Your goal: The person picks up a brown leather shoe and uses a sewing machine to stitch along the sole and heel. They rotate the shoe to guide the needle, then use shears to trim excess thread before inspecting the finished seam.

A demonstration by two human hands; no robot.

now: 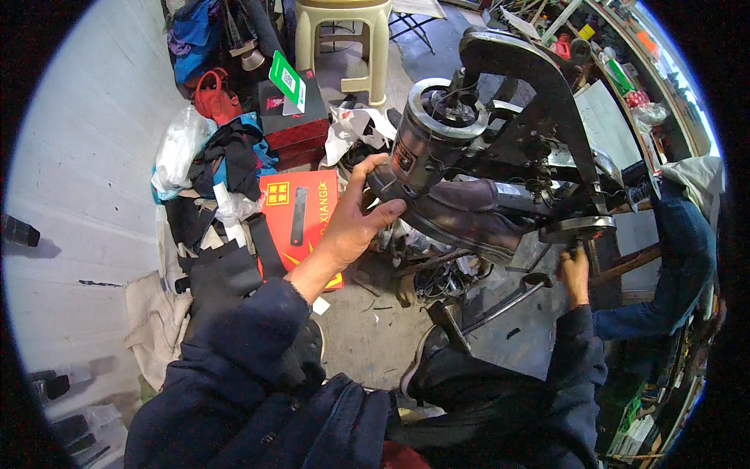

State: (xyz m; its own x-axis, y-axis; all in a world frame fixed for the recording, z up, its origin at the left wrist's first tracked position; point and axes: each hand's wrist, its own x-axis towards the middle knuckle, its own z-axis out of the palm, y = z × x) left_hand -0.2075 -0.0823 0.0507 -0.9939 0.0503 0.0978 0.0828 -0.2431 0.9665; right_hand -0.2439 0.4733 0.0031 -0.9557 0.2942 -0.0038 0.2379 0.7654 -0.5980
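Note:
A dark leather shoe is held under the cylindrical metal head of a black shoe-sewing machine. My left hand grips the shoe at its toe end, thumb and fingers closed round it, just left of the head. My right hand is lower at the right, fingers closed on what looks like the handle under the machine's wheel; the grip is partly hidden.
A red box, dark box, bags and cloth scraps lie at the left beside a white wall. A plastic stool stands behind. A cluttered rack and jeans line the right.

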